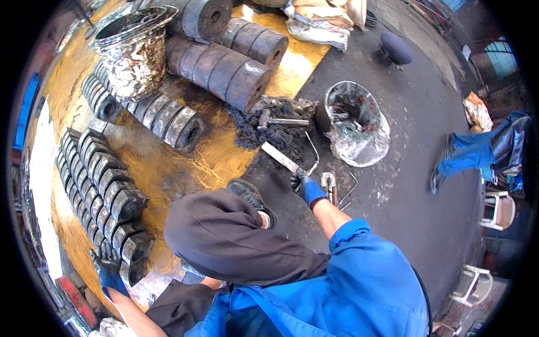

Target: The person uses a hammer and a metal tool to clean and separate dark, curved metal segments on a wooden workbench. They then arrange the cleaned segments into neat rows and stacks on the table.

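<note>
My left hand [106,264], in a blue glove with a dark palm, is at the lower left with its fingers apart. It is beside the near end of rows of dark, blocky metal pieces [106,180], and I cannot tell whether it touches them. My right hand [307,188], gloved the same way, is closed round the near end of a flat, pale metal bar [281,157] that points up and left. Just past that hand lies a thin bent rod [316,149]. A hammer [283,121] rests on dark, matted rags [247,129] farther off.
Stacked heavy cylinders [224,70] and a smeared bucket [132,62] stand at the far left. A plastic-lined bin [365,143] is ahead, with a brush-like tool [329,182] and a bent metal rod [351,191] nearer. At right are another person's legs [466,149] and white stools [497,210].
</note>
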